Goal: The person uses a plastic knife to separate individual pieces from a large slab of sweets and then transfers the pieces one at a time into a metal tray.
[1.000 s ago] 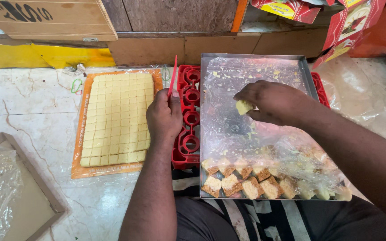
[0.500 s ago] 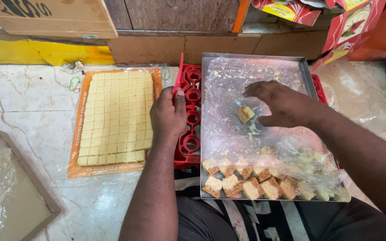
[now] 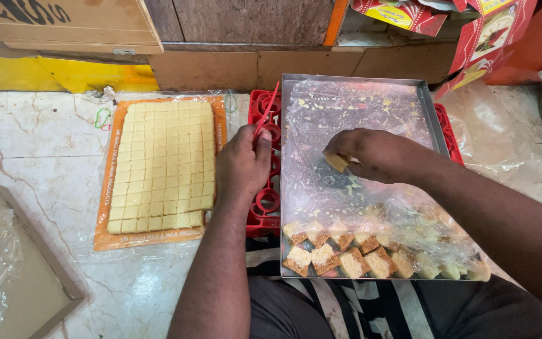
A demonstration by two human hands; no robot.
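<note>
My left hand (image 3: 243, 164) rests on a red plastic crate (image 3: 263, 207) and grips a thin red stick-like tool (image 3: 267, 108) that points up and away. My right hand (image 3: 371, 154) hovers over a metal tray (image 3: 428, 100) lined with clear plastic film, pinching a small yellow sweet piece (image 3: 336, 162) at its fingertips. Rows of cut sweet pieces (image 3: 340, 254) lie along the tray's near edge. To the left, a yellow slab cut into small squares (image 3: 161, 163) sits on an orange sheet (image 3: 105, 213) on the floor.
A cardboard box lid with clear plastic (image 3: 7, 270) lies at the lower left. A wooden box (image 3: 70, 25) and red printed cartons (image 3: 490, 37) stand along the back. Crumpled clear plastic (image 3: 509, 138) lies right of the tray on the marble floor (image 3: 39, 144).
My right hand dipped toward the tray's middle with the sweet piece, then drew back slightly and is holding it at the fingertips. The left hand stayed on the crate with the red tool.
</note>
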